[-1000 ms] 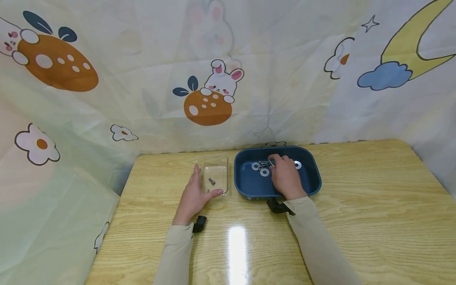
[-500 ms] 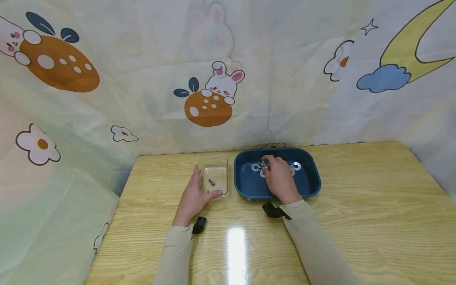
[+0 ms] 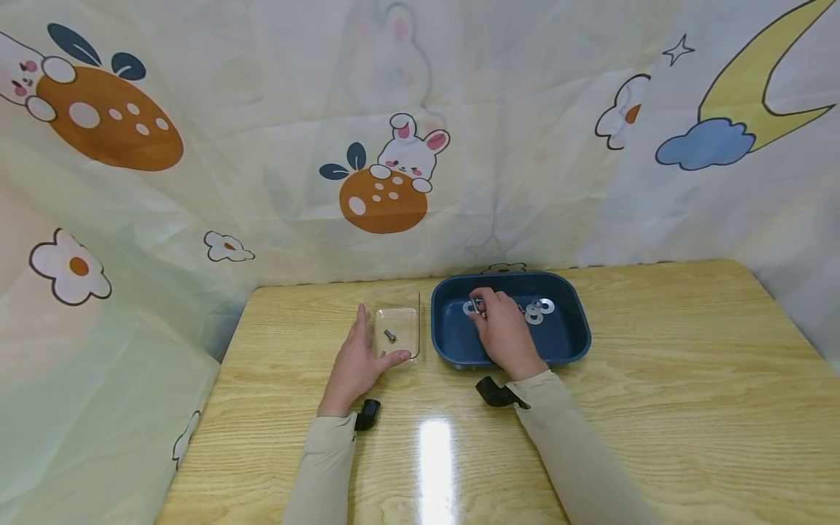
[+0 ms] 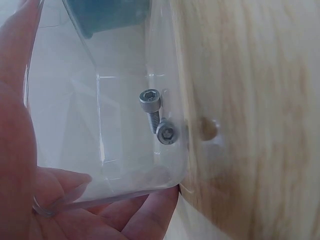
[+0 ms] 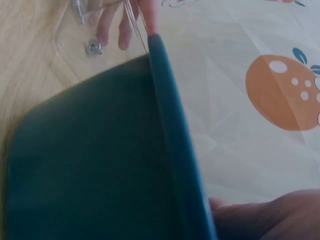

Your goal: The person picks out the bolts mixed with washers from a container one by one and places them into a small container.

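a: what has just been changed?
b: the right hand (image 3: 507, 332) has been shifted leftward inside the blue tray (image 3: 453, 339), and the washers (image 3: 534, 319) at the right have been uncovered.
a: is anything held there?
b: a slim metal piece (image 3: 474, 304), probably a screw, seems to be pinched between thumb and forefinger. in the right wrist view the fingertips are hidden.
a: and the left hand (image 3: 352, 364)?
b: no shift is seen. the clear box (image 3: 405, 324) is held on the table (image 3: 689, 379), with the thumb laid along its near side and the fingers around the left.
a: what is contained in it?
b: two bolts (image 4: 150, 102), one overlapped by the other's head; whether they are touching cannot be told.
a: so what is meant for the work?
b: the piece has been brought nearer the box, but it is still enclosed by the tray's walls. the picking is judged to be partway done.
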Demonstrator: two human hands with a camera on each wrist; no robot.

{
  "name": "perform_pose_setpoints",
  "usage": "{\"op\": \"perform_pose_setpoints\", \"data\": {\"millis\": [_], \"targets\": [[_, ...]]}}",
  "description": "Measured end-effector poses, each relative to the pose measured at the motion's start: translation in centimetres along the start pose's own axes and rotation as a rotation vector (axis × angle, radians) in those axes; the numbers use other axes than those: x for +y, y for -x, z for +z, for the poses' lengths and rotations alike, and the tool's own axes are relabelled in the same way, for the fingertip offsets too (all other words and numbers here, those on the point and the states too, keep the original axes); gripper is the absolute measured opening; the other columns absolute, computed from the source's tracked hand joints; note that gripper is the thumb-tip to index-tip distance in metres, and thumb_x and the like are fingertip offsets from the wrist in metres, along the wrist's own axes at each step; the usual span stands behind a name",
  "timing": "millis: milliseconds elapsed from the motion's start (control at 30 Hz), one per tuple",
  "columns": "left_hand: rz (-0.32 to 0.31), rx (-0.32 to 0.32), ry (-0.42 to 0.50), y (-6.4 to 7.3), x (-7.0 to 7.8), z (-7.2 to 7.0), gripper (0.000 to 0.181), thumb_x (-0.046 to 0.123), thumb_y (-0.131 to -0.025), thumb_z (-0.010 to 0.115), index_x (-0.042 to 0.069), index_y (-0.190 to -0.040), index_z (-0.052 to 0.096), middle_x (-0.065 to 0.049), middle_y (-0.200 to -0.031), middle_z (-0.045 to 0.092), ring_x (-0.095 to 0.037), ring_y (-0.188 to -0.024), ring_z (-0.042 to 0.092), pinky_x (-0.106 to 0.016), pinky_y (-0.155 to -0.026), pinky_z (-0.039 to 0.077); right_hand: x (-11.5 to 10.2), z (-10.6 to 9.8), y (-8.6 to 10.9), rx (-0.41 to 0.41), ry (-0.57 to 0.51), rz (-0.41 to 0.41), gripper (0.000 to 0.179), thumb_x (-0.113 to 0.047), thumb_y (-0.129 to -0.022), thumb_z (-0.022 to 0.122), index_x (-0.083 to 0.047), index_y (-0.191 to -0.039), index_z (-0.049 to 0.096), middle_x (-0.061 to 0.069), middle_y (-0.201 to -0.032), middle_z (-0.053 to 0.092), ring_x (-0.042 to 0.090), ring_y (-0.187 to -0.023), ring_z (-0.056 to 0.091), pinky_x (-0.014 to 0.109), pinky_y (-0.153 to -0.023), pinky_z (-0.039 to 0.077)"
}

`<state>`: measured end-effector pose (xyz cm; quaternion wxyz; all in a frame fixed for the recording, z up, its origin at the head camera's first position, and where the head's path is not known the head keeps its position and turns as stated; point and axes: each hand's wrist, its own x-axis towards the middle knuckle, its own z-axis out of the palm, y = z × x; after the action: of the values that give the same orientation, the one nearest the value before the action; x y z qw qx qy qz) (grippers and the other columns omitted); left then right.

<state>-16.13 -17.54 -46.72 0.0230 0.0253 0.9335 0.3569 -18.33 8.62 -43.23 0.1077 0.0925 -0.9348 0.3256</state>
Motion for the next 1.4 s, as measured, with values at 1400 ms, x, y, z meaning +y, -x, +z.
{"op": "perform_pose_setpoints", "data": {"millis": [1400], "targets": [[-0.021, 0.002, 0.018, -0.1, 0.0, 0.0, 0.125, 0.069, -0.064, 0.068, 0.023, -0.147, -0.012, -0.01, -0.151, 0.023, -0.029, -0.136, 0.023, -0.048, -0.106, 0.027, -4.5, 2.9, 0.2, -0.054, -0.107, -0.109, 0.027, -0.015, -0.085, 0.068, -0.011, -0.11, 0.059, -0.004, -0.08, 0.051, 0.009, -0.072, 0.052, 0.025, -0.063, 0.045]]}}
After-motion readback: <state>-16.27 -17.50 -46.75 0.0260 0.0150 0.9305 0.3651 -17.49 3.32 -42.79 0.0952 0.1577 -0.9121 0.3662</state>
